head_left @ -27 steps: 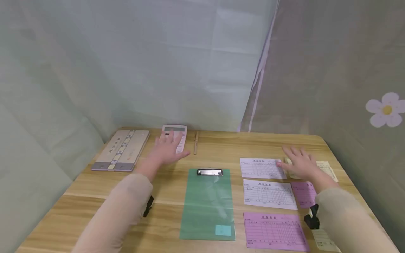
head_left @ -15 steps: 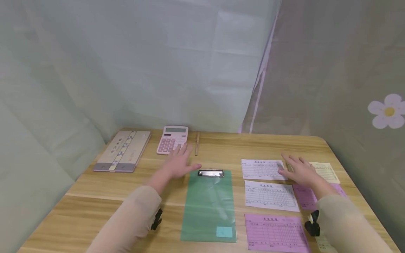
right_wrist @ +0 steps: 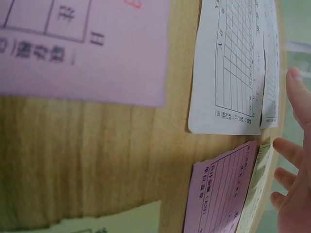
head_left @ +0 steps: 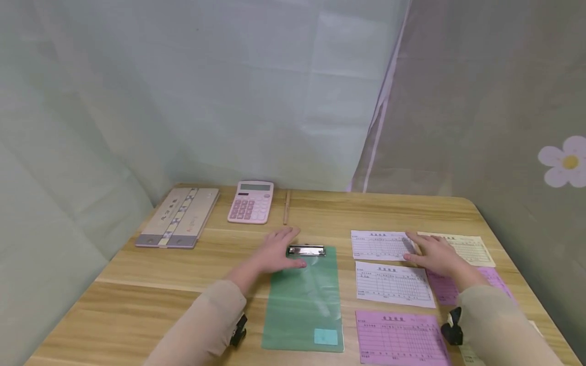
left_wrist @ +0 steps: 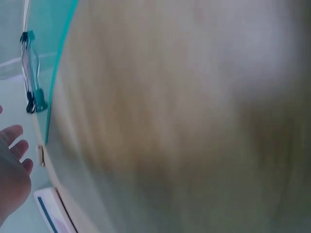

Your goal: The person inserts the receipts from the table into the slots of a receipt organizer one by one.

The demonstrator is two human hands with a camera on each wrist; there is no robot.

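My left hand [head_left: 274,252] is at the upper left corner of a green clipboard [head_left: 304,305], its fingers and thumb spread on either side of the metal clip's [head_left: 306,250] left end. Nothing shows in its grasp. In the left wrist view the hand [left_wrist: 12,170] appears at the left edge, beside the clipboard [left_wrist: 48,29]. My right hand [head_left: 435,254] hovers with loose, spread fingers over the top white receipt slip [head_left: 380,245] and a yellow slip [head_left: 471,249]. In the right wrist view its fingers [right_wrist: 289,153] hold nothing.
A second white slip [head_left: 389,284] and a pink slip [head_left: 398,335] lie below, with another pink slip [head_left: 444,290] partly under the right arm. A pink calculator [head_left: 251,202], a slim pen-like stick [head_left: 286,207] and a banded notebook [head_left: 178,218] lie toward the back of the wooden table [head_left: 114,305].
My left hand has moved from over the calculator, right and nearer to me, to the clipboard's clip. The right hand has stayed over the slips, shifting slightly nearer.
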